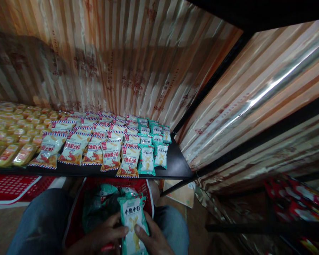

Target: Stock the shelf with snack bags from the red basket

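Note:
A green and white snack packet (133, 221) is held upright between my two hands, over a red basket (149, 198). My left hand (106, 232) grips its left side and my right hand (154, 235) its right side, both thumbs on the front. More green packets (107, 191) lie in the basket beneath. On the black shelf (175, 164) ahead, similar green packets (146, 159) stand at the right end, beside rows of white and orange snack packets (111, 154).
Yellow wrapped snacks (9, 154) fill the shelf's left part. A second red basket (13, 189) is below left. A black shelf post (215, 79) rises at the right, before a draped patterned sheet (101, 53). Red packets (295, 202) sit on another shelf at lower right.

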{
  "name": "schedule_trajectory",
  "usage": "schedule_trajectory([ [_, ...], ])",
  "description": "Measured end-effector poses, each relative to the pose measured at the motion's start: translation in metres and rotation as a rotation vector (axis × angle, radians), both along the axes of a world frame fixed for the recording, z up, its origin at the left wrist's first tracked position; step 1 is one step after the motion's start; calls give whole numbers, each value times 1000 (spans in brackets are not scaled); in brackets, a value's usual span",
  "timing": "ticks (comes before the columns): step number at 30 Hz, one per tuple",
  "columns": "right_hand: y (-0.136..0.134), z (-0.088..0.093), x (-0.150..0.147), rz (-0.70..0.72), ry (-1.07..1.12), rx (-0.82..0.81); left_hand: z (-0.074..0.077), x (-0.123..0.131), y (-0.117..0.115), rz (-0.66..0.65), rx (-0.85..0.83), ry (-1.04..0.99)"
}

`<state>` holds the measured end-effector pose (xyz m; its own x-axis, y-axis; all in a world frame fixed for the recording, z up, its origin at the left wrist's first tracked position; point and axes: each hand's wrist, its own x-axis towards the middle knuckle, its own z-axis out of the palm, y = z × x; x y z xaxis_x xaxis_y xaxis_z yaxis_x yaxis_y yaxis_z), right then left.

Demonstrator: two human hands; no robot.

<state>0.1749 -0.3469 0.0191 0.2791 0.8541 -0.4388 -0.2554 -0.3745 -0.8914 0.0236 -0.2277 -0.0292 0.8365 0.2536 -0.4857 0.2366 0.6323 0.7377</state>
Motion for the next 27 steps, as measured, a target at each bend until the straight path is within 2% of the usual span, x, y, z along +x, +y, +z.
schedule_trajectory([
  [4, -5, 14, 15, 3, 56, 23, 28, 19, 3, -72, 130, -93],
  [7, -6, 19, 27, -50, 50, 40, 42, 36, 4, -55, 168, -130],
  [11, -10, 20, 42, -127, -29, 32, 40, 60, -1, 30, 194, -149],
  [14, -16, 21, 52, -188, -87, 37, 40, 75, -6, 24, 248, -195],
  [20, -25, 21, 76, -328, -136, 19, 49, 110, -13, 52, 311, -215],
  [27, -27, 31, 107, -481, -368, -43, 33, 165, -22, 95, 321, -256],
])
